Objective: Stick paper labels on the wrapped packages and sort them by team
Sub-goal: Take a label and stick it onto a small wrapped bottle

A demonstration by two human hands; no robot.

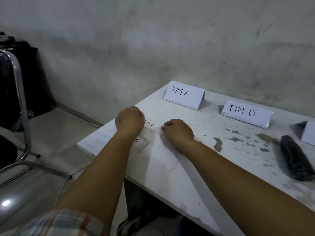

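Note:
A small white paper label (150, 124) reading "TIM C" lies near the table's left corner. My left hand (129, 120) rests on its left end with fingers curled. My right hand (177, 132) sits just right of the label, thumb and forefinger pinched together; what they pinch is too small to tell. A second label (140, 142) with a "C" shows under my left wrist. A long package wrapped in black (296, 159) lies at the right, away from both hands.
Folded paper signs "TIM A" (184, 94) and "TIM B" (245, 113) stand along the wall side of the worn white table (179, 167); a third sign (309, 132) is cut off at the right. A metal-framed chair (18, 92) stands left of the table.

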